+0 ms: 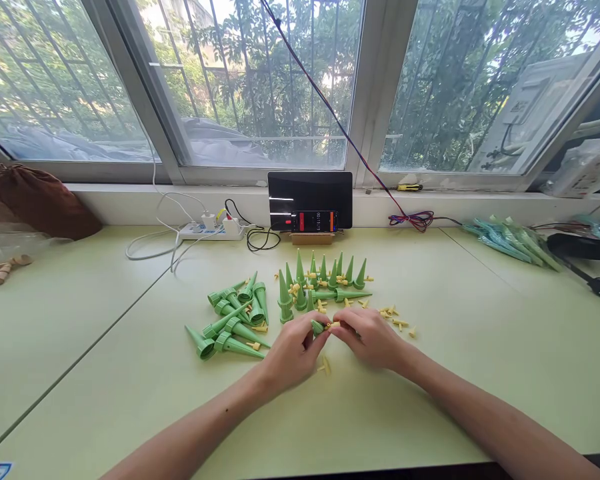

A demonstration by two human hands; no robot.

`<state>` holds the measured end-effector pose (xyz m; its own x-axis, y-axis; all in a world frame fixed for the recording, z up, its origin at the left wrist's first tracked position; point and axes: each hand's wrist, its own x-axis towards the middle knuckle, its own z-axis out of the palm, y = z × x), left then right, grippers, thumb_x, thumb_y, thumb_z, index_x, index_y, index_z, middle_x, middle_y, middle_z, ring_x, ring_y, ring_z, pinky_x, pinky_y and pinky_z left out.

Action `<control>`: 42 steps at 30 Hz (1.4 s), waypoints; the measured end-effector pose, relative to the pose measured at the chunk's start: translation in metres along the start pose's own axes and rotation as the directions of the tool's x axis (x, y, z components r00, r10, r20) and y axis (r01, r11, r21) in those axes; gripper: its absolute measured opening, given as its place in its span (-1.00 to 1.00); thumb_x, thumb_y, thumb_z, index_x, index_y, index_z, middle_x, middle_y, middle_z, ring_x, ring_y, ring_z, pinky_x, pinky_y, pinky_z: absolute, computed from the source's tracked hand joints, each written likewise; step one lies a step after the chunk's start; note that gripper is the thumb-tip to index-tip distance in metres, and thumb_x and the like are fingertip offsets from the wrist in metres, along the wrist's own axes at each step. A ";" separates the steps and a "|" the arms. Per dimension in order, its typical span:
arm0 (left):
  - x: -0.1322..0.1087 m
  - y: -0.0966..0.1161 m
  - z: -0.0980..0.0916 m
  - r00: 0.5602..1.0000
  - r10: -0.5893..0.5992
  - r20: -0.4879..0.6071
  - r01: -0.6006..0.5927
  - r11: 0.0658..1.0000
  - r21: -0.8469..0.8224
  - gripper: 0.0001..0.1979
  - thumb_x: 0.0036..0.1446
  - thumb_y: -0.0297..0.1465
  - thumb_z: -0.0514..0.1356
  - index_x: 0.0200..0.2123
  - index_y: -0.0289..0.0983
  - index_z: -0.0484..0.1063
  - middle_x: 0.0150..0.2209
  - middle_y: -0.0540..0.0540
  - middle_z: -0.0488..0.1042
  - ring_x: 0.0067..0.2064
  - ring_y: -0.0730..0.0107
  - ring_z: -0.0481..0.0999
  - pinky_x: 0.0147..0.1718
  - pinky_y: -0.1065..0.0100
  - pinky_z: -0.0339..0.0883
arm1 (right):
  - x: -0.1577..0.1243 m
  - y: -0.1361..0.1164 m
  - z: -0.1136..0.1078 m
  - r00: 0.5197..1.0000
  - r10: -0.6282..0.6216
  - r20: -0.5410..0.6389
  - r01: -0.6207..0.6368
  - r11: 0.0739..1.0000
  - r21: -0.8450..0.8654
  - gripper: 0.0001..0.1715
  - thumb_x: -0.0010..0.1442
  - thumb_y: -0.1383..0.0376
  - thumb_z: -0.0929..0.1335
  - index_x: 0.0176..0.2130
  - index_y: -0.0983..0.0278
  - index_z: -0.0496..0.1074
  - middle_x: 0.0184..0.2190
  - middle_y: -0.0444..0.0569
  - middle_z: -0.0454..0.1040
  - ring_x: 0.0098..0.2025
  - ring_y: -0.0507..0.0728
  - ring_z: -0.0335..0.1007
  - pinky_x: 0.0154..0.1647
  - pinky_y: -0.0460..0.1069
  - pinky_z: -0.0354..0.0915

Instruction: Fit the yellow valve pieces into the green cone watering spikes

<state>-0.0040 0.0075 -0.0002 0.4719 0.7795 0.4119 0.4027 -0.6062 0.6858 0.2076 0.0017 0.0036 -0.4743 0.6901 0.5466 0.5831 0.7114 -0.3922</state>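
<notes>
Over the middle of the table, my left hand grips a green plastic watering spike, most of it hidden by the fingers. My right hand pinches a small yellow valve at the end of that spike; whether the two are joined I cannot tell. Just beyond my hands, several green spikes stand upright, with yellow valves among them. Left of my left hand lies a loose heap of green spikes. Several yellow valves are scattered beyond my right hand, and another yellow piece lies below my hands.
A tablet with a phone before it leans at the windowsill. Left of it are a power strip and cables. A brown bag sits far left. Bundled wires, bagged spikes and a black strap lie right.
</notes>
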 end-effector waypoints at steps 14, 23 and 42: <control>-0.001 0.000 -0.001 0.997 -0.016 0.072 0.015 1.000 0.017 -0.83 0.39 -0.31 0.09 -0.13 -0.24 0.44 -0.29 -0.04 0.54 -0.53 0.53 0.31 -0.48 0.42 0.24 | 0.002 0.000 -0.001 0.999 -0.029 0.015 0.029 0.999 -0.033 -0.49 0.53 0.15 0.11 -0.40 0.25 0.34 -0.52 -0.10 0.39 -0.50 0.05 0.18 -0.44 -0.05 0.03; -0.001 0.000 0.000 0.998 0.009 0.065 -0.010 1.000 0.013 -0.85 0.39 -0.34 0.10 -0.13 -0.24 0.44 -0.31 -0.04 0.54 -0.53 0.52 0.30 -0.48 0.42 0.24 | 0.001 0.001 0.000 0.999 -0.004 0.051 0.006 0.998 -0.056 -0.41 0.53 0.10 0.09 -0.45 0.25 0.31 -0.56 -0.11 0.34 -0.52 0.05 0.13 -0.45 -0.03 -0.01; 0.000 -0.001 -0.001 0.998 -0.017 0.068 0.014 0.998 0.056 -0.82 0.38 -0.31 0.09 -0.11 -0.25 0.45 -0.38 -0.02 0.51 -0.53 0.48 0.33 -0.48 0.42 0.25 | 0.001 -0.001 0.000 0.998 0.005 0.066 -0.002 0.999 -0.040 -0.50 0.52 0.13 0.13 -0.39 0.25 0.34 -0.52 -0.11 0.35 -0.49 0.06 0.15 -0.43 -0.04 0.02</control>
<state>-0.0049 0.0078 -0.0003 0.5169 0.7774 0.3583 0.4524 -0.6034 0.6566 0.2065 0.0017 0.0045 -0.5141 0.7009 0.4944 0.6103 0.7040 -0.3633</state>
